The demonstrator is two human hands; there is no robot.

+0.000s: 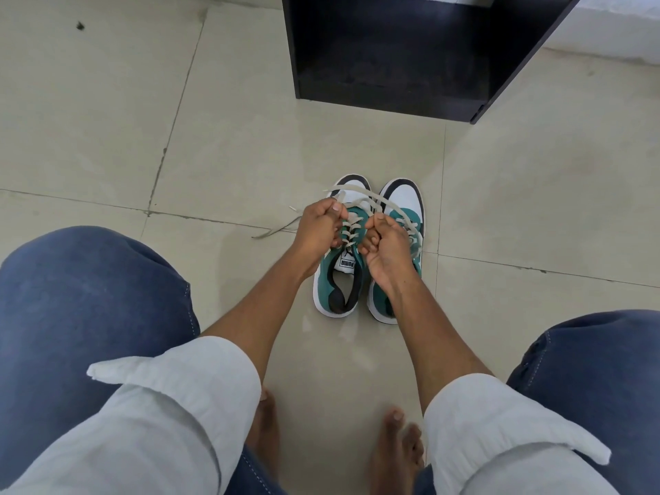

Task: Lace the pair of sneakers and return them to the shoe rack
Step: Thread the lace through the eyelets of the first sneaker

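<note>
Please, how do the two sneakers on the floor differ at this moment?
The left sneaker is being worked on: the left hand and the right hand each grip its lace; the right sneaker is not gripped. The left sneaker's tongue and opening show plainly; the right sneaker is largely hidden under the right hand and forearm. Both are green and white and stand side by side, toes toward the black shoe rack.

A home interior, likely an entryway: pale beige glazed floor tiles (107, 137) with dark grout lines, a black laminate open shoe rack (393, 66) standing on them, a white wall base (614, 33) just beside that rack.
</note>
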